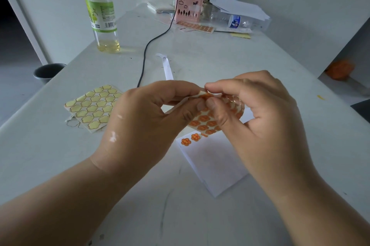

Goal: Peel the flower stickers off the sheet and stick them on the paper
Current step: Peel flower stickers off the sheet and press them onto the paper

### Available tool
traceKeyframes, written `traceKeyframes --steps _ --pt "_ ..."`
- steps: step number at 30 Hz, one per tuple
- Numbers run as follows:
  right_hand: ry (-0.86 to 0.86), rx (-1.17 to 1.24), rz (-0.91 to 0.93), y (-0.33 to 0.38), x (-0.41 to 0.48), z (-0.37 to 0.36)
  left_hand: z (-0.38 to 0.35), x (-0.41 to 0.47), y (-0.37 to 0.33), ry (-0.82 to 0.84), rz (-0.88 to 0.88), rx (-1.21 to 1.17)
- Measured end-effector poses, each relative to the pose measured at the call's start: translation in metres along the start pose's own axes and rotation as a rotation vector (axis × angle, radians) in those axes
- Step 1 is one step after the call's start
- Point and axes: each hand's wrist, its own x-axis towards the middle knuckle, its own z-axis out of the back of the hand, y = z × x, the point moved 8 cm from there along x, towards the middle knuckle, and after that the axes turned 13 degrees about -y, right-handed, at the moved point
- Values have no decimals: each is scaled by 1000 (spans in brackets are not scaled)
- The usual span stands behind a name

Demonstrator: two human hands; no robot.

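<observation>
Centre of the frame, above the table [60,155]: left hand [144,113] and right hand [260,109] knuckle to knuckle, sharing the sheet [204,123]. Gripped on the left between curled thumb and forefinger, right at the sheet's upper corner. Pinched on the right too, thumb and forefinger tips nipping the top edge just beside the left thumb, at an orange flower there; lifted or not, cannot tell. Curling away under the right fingers on that side, with rows of orange flowers showing below both thumbs. Lower edge hanging over the top corner of the paper [212,163]; touching or apart, cannot tell. Flat on the table just below the hands, that paper, with two orange stickers [186,141] side by side at its upper left corner. Left of centre, a yellow sheet [94,105] lying flat, partly behind the left hand. Upper left, a bottle [102,11] standing upright, green cap on, a little pale liquid at the bottom. From the top edge down to behind the left hand, a black cable [148,45]. Top centre, a pink pen holder [189,7] against the wall.
</observation>
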Motion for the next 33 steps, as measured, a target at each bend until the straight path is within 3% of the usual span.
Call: traceKeyframes --steps 7,19,25,33 --pt "-24 16 44 1 0 3 -3 -1 -3 26 -18 11" --pt "-62 40 60 -4 1 7 -3 -4 -9 53 120 -120" --pt "-42 64 16 -4 0 6 -3 -2 -8 47 62 -10" --pt "-69 3 100 0 0 7 0 -2 -16 30 15 18"
